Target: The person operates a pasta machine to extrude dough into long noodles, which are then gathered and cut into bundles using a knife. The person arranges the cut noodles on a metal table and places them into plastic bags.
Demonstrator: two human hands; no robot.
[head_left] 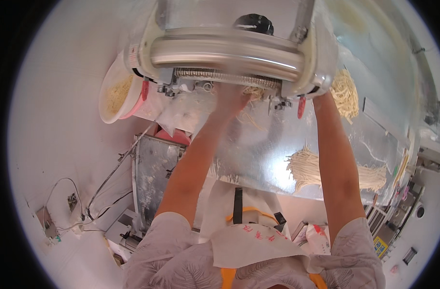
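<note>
A metal noodle machine point(229, 53) with a shiny roller and a toothed cutter stands in front of me. My left hand point(232, 98) reaches up under the cutter among fresh noodle strands point(253, 91); it is blurred, so its grip is unclear. My right forearm point(333, 154) goes up to the machine's right end, where the hand is hidden behind the housing. A bundle of cut noodles point(309, 168) lies on the steel tray point(258, 144) below.
A white tub of noodles point(115, 94) sits at the machine's left. More noodles point(346, 94) are piled at the right. A floury metal panel point(155, 168) and cables point(99, 192) are at lower left. Shelves with packets are at lower right.
</note>
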